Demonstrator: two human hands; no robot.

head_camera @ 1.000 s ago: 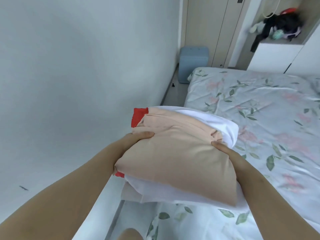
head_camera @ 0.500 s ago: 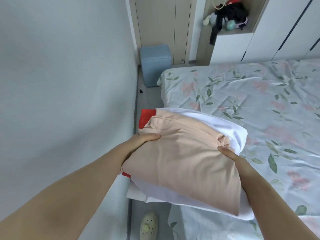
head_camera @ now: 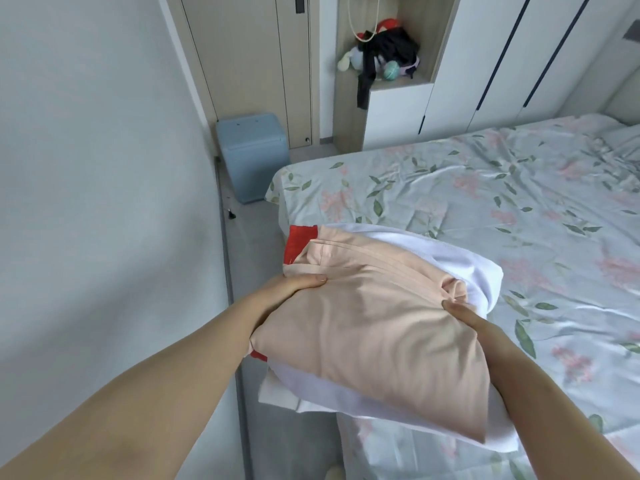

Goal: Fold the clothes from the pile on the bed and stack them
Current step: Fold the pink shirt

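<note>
Two hands hold one stack of folded clothes [head_camera: 374, 341] at the near left edge of the bed [head_camera: 502, 209].

The left hand [head_camera: 291, 285] grips the stack's left side: the thumb lies across the top and the fingers are hidden beneath the fabric. The right hand [head_camera: 464, 317] grips the right side the same way, thumb on top and fingers out of sight below.

Stack order, top down:
- peach garment [head_camera: 363, 323], smooth on top, with folded edges at its far end;
- white garment [head_camera: 460, 261], which sticks out at the far right and along the near edge;
- red garment [head_camera: 300, 242], which shows at the far left corner and as a sliver near the left wrist.

The stack partly overhangs the grey floor [head_camera: 258, 247] strip between the bed and the plain pale wall [head_camera: 104, 168]. Whether its underside touches the mattress cannot be told.

A pale, creased sheet [head_camera: 554, 271] with pink flowers and green leaves covers the bed. Past the bed's far corner a blue bin [head_camera: 252, 157] stands on the floor before a wooden door [head_camera: 249, 64]. Beside the door, a niche [head_camera: 384, 60] holds soft toys and dark clothing. A white wardrobe [head_camera: 526, 57] with dark vertical lines fills the far right.
</note>
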